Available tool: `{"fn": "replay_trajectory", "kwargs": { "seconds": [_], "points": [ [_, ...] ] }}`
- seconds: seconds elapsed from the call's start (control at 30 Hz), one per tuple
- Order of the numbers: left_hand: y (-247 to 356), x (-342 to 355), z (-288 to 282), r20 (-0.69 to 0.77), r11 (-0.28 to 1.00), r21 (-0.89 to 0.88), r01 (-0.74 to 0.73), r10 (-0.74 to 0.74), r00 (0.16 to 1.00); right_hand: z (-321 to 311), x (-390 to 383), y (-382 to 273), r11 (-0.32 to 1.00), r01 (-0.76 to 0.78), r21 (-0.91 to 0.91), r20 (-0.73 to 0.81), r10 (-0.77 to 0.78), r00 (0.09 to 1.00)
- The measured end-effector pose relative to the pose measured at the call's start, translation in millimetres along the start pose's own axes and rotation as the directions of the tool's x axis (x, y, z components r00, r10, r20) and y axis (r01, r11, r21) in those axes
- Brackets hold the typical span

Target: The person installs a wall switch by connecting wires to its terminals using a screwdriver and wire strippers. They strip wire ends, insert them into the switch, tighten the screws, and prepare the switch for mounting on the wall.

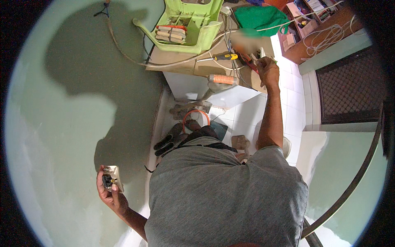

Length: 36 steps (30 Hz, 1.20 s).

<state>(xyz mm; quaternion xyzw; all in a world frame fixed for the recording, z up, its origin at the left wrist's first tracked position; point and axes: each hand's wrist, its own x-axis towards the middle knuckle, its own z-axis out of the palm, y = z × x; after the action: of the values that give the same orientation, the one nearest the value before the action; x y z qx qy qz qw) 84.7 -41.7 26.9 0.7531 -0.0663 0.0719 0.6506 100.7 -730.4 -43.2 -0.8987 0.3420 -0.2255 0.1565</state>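
Note:
My left hand (109,193) is out to the left, close to the green wall. Its fingers and thumb are closed on the edges of an electrical wall plate (117,175) with a black module (108,181) on its back. At the far right of the cardboard-covered table, my right hand (268,71) reaches down with its fingers drawn together. A small white piece (262,52) shows at those fingertips, but what they grip is too small to make out. Beside that hand lies a tool with red handles (249,62), partly hidden.
A yellow-and-black screwdriver (227,57) and loose cables lie on the cardboard (175,61). Behind are a lime-green plastic stool (193,45) and a green cloth (261,20). An orange-ribbed tool (222,79) sits at the table's front edge. Coiled white cable (327,39) hangs by the shelf.

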Motion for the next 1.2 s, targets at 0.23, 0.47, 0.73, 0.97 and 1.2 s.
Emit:
{"fn": "replay_trajectory", "kwargs": {
  "seconds": [0.23, 0.47, 0.73, 0.97, 1.2],
  "points": [
    [16, 6, 11, 0.024, 0.997, 0.074, -0.02, 0.018, 1.0, 27, 26, 89, 0.514, 0.015, 0.857, -0.144, 0.212, 0.967],
    [8, -13, 5, 0.11, 0.999, -0.025, -0.022, 0.025, 0.994, -16, 15, -27, 0.157, 0.104, 0.982, -0.112, 0.039, 0.993],
    [14, -13, 10, 0.131, 0.992, -0.058, -0.108, 0.115, 0.985, -30, 9, -105, -0.115, 0.116, 0.987, -0.156, -0.446, 0.882],
    [13, -41, 2, 0.048, 0.989, -0.11, -0.097, 0.102, 0.994, -59, -80, -240, -0.242, -0.444, 0.863, 0.296, -0.47, 0.831],
    [5, -66, -9, -0.02, 0.99, -0.068, -0.12, 0.119, 0.993, -43, -128, -305, -0.194, -0.485, 0.853, 0.289, -0.597, 0.748]
  ]
}}
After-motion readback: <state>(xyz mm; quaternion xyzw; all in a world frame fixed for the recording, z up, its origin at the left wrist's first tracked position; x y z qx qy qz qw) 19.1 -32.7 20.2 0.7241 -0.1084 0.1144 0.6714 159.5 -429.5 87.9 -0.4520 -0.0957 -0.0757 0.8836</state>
